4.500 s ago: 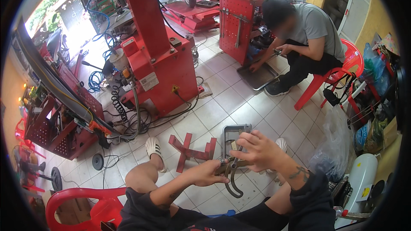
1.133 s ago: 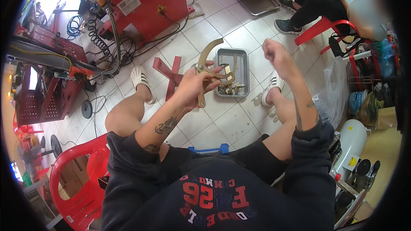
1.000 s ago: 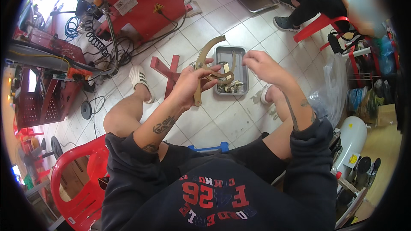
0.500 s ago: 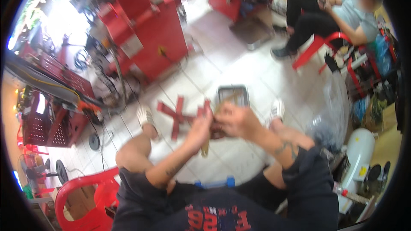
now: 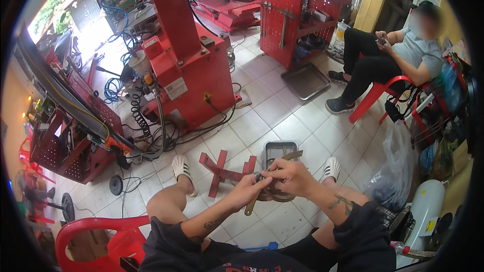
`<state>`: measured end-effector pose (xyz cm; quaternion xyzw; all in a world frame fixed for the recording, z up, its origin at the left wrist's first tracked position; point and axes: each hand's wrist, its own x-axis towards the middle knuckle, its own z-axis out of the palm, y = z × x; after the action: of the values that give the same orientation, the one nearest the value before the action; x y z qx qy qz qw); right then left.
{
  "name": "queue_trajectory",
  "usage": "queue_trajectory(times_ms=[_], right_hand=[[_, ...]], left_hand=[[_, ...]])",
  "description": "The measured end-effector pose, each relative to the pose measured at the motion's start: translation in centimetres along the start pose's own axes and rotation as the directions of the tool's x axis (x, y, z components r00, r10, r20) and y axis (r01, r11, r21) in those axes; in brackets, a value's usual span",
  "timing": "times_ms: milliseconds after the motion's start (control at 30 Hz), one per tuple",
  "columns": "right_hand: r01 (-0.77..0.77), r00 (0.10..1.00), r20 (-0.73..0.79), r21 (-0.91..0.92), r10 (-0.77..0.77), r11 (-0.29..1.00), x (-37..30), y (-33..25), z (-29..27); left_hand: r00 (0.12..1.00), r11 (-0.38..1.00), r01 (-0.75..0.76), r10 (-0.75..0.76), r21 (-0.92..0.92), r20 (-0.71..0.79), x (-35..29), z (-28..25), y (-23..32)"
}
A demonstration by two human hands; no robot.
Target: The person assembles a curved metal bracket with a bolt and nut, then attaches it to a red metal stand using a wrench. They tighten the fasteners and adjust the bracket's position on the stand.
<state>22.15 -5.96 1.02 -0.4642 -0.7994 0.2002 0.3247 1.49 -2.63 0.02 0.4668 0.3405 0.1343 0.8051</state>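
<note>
Left hand [image 5: 247, 190]: gripping the curved metal piece [image 5: 292, 155] near its middle, fingers nearly closed.
Right hand [image 5: 292, 176]: meeting the left there, fingers bent close; cannot tell the exact grip.
Curved metal piece: being held above the floor [image 5: 242, 146]; probably needing firm left support, light right fingertips.
Metal tray [image 5: 265, 155]: lying just beyond the hands.
Red stand [image 5: 218, 175]: resting left of the tray.

Left forearm [image 5: 210, 219]: we see it slant up toward the right, tattooed.
Right forearm [image 5: 325, 196]: we see it slant up toward the left, also tattooed.
Left hand [image 5: 246, 190]: curled inward, thumb [image 5: 262, 185] pointing right.
Right hand [image 5: 291, 177]: fingers bent, back toward us, just beside the left thumb.
</note>
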Motion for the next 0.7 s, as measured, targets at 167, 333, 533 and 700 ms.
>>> queue_trajectory(times_ms=[167, 333, 533, 700], right_hand=[[0.139, 0.989, -0.036, -0.076, -0.142, 0.987, 0.6, -0.7, 1.3], [0.138, 0.99, 0.075, -0.236, -0.123, 0.962, 0.5, 0.1, 1.3], [-0.371, 0.906, 0.192, -0.073, 0.378, 0.926, 1.1, -2.2, -0.9], [-0.465, 0.861, 0.191, -0.078, 0.471, 0.882, 0.8, -1.2, -1.0]], left_hand=[[0.993, 0.993, 0.011, -0.025, -0.115, -0.114, 0.8, -0.7, -1.5], [0.991, 0.994, -0.034, 0.019, -0.108, -0.135, 0.6, -0.7, -1.0], [0.984, 0.987, -0.085, 0.061, -0.136, -0.168, 0.7, -1.3, -1.1], [0.983, 0.991, -0.102, 0.087, -0.088, -0.161, 0.9, -0.8, -0.8]])
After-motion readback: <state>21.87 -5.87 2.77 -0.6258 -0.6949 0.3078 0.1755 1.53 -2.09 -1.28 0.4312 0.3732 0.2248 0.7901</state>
